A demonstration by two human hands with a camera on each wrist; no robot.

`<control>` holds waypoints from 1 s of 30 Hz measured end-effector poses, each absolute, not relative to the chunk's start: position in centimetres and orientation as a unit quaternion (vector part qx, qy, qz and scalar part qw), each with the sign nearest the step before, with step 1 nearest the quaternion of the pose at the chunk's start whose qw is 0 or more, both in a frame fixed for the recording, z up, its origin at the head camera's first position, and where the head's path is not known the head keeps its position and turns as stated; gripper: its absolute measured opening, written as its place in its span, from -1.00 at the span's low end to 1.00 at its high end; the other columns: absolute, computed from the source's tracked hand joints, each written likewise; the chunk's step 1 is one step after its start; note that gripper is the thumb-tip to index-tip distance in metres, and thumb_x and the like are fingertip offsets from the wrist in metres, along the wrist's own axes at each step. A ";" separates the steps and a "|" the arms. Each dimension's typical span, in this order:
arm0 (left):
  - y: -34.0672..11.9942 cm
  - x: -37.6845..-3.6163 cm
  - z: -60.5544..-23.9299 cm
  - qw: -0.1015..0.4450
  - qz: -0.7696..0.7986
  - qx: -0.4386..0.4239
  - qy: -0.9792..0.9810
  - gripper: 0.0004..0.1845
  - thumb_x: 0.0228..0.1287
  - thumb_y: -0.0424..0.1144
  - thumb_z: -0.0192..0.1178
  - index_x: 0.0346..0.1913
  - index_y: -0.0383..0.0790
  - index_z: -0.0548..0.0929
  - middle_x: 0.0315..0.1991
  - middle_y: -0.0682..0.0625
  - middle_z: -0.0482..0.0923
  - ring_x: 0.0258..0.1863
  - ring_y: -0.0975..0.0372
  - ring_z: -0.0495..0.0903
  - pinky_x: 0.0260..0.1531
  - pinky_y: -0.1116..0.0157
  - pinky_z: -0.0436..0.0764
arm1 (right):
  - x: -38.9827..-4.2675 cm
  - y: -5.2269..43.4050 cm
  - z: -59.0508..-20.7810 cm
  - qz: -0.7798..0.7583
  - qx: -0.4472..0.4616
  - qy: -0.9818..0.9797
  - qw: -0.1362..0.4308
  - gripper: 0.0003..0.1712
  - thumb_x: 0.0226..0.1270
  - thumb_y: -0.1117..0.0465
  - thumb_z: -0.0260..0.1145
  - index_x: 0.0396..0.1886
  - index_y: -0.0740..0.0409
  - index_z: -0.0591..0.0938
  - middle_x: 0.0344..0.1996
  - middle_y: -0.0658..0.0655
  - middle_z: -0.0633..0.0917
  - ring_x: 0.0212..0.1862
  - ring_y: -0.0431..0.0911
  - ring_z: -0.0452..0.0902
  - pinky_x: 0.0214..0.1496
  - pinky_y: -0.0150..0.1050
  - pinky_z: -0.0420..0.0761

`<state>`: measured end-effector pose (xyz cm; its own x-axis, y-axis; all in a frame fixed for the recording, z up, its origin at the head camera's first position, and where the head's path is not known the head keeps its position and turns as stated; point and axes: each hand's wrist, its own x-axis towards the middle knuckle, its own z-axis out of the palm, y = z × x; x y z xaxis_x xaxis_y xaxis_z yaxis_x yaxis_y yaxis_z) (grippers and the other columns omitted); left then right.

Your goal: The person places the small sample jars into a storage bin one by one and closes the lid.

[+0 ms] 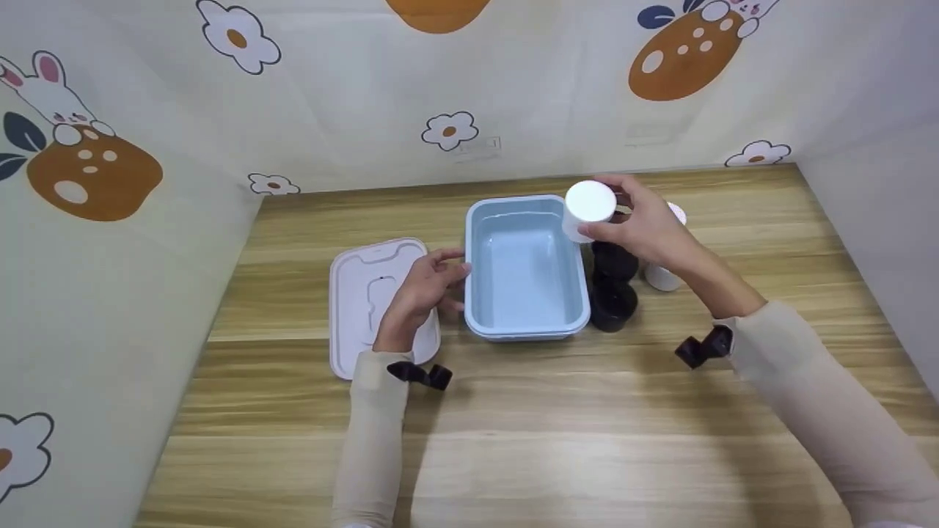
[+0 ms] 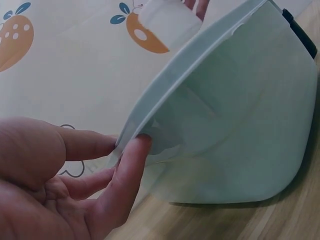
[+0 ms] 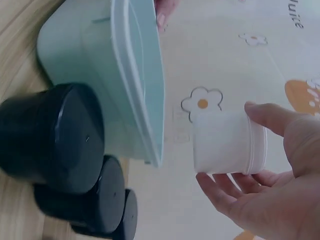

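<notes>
Right hand [image 1: 649,221] grips a white jar [image 1: 590,205] round its side, held up by the tub's right rim, toward the far corner. Left hand [image 1: 433,279] pinches the left rim of the blue tub [image 1: 528,286], looks like steadying it.

Step, my read: jar carried at the tub, not yet set down; tub standing on the worktop [image 1: 513,455]. If it's going in, next move calls for a shift left over the rim, then lower with the jar level and fingers clear of the wall. Left hand should keep the tub from sliding.

Around: pale lid [image 1: 348,308] flat to the left of the tub, partly under the left arm. Three black jars [image 3: 80,140] in a row close along the tub's right side. More white containers [image 1: 664,279] right of those; arm hides the middle, can't tell if one or two. Patterned sheet [image 1: 352,95] behind the tub.

In the way: tub's right rim, plus the black jars if the right hand drops early.
</notes>
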<state>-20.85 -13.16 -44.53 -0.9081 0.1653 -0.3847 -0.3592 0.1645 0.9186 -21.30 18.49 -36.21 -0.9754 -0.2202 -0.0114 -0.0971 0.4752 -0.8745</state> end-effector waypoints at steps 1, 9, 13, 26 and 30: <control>-13.2 -20.9 -44.5 0.205 0.642 -0.066 0.736 -0.51 0.47 -0.26 0.15 0.39 -0.24 0.40 0.11 -0.26 0.61 -0.04 0.09 0.69 -0.55 0.33 0.77 | -21.4 18.0 -36.0 -0.496 -0.095 0.861 0.063 -0.14 0.22 0.23 0.49 0.46 0.25 0.29 0.33 0.29 0.45 0.36 0.15 0.42 0.29 -0.20 0.58; -13.4 -20.9 -44.5 0.206 0.641 -0.066 0.736 -0.51 0.46 -0.25 0.16 0.39 -0.22 0.41 0.12 -0.25 0.63 -0.04 0.10 0.68 -0.56 0.34 0.76 | -23.2 13.9 -35.4 -0.462 -0.136 0.873 0.073 -0.16 0.18 0.25 0.52 0.41 0.27 0.34 0.30 0.33 0.37 0.36 0.20 0.39 0.36 0.08 0.58; -13.3 -20.9 -44.4 0.212 0.639 -0.068 0.736 -0.51 0.47 -0.24 0.16 0.39 -0.19 0.40 0.11 -0.24 0.63 -0.03 0.09 0.69 -0.55 0.34 0.76 | -24.4 12.4 -35.9 -0.451 -0.145 0.877 0.084 -0.18 0.17 0.26 0.52 0.39 0.28 0.37 0.28 0.33 0.42 0.33 0.19 0.41 0.40 0.07 0.52; -13.3 -20.9 -44.6 0.217 0.647 -0.059 0.728 -0.52 0.47 -0.26 0.16 0.38 -0.22 0.40 0.15 -0.34 0.60 -0.08 0.09 0.70 -0.56 0.33 0.77 | -27.0 9.3 -38.8 -0.425 -0.123 0.885 0.146 -0.18 0.15 0.22 0.55 0.35 0.29 0.36 0.27 0.31 0.50 0.29 0.15 0.44 0.43 0.06 0.48; -13.3 -20.9 -44.7 0.216 0.645 -0.059 0.731 -0.53 0.46 -0.24 0.16 0.37 -0.20 0.42 0.15 -0.33 0.61 -0.10 0.10 0.70 -0.56 0.33 0.77 | -27.5 9.0 -39.6 -0.389 -0.118 0.899 0.163 -0.19 0.13 0.20 0.55 0.32 0.28 0.38 0.22 0.29 0.54 0.22 0.13 0.47 0.38 0.05 0.51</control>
<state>-20.93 -13.27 -44.69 -0.9001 0.1921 -0.3911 -0.3642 0.1611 0.9173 -27.49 9.00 -39.63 -0.9187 -0.3396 -0.2015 -0.0852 0.6687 -0.7387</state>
